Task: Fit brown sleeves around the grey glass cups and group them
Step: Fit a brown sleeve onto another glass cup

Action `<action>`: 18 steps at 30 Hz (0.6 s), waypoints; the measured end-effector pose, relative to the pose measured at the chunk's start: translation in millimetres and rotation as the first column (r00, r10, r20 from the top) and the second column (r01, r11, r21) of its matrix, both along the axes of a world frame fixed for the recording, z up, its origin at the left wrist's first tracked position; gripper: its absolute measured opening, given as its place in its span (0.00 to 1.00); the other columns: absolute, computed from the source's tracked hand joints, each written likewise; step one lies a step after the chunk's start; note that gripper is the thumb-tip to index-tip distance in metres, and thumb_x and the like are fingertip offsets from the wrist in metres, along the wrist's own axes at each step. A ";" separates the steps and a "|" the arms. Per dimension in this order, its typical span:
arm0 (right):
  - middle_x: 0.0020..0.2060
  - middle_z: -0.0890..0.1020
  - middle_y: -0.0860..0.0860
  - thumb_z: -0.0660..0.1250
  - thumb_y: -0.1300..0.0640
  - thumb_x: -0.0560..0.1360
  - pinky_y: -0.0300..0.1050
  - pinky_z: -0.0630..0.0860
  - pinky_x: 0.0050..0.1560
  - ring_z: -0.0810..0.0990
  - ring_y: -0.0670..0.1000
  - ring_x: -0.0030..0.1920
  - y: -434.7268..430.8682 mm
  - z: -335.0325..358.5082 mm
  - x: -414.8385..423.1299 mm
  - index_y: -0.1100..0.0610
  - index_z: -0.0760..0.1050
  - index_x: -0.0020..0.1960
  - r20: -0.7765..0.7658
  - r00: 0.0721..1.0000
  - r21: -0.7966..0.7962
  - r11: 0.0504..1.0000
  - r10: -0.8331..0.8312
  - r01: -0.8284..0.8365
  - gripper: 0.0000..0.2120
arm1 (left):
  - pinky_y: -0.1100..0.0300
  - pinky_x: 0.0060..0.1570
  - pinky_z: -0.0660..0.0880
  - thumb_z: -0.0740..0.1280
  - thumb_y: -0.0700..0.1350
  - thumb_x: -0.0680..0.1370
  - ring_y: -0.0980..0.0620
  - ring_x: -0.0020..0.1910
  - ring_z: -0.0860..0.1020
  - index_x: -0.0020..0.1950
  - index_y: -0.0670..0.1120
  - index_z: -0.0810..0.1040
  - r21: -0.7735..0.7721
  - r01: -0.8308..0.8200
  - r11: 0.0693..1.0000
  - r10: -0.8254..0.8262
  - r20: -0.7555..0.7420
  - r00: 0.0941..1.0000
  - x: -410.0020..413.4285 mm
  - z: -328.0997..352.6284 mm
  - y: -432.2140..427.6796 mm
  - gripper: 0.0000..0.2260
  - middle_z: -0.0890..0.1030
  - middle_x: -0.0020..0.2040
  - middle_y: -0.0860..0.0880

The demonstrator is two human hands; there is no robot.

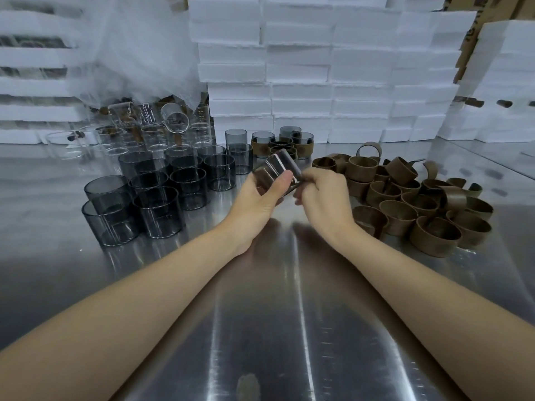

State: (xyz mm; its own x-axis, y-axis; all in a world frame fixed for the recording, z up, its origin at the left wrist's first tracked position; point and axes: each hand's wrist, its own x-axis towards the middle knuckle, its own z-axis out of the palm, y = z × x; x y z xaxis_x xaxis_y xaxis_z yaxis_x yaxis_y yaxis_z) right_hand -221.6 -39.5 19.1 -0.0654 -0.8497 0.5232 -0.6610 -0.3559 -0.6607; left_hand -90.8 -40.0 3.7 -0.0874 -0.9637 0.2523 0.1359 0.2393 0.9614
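Left hand (262,198) tight around a tilted, blurred grey cup (279,164), right hand (324,198) in a pinch on its half-hidden sleeve (298,182).

Packing/assembly workshop: steel tabletop (275,328) w/ batches of grey glass cups (162,195) at 10 o'clock, brown sleeves (419,204) at 2, white foam boxes (318,68) stacked at 12.

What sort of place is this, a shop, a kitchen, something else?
Probably a packing or assembly bench in a warehouse or small factory: white foam boxes stacked high behind, a steel table crowded with bare grey glass cups, and a heap of brown sleeves waiting to go on them.
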 end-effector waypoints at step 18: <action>0.54 0.82 0.56 0.45 0.44 0.84 0.55 0.77 0.59 0.81 0.56 0.56 0.7 5.6 10.0 0.54 0.76 0.64 0.764 0.601 0.071 0.895 0.236 -0.441 0.25 | 0.65 0.50 0.76 0.70 0.47 0.72 0.57 0.49 0.82 0.53 0.55 0.80 -0.107 0.119 0.987 -0.105 0.122 0.987 3.0 5.7 3.8 0.11 0.84 0.46 0.56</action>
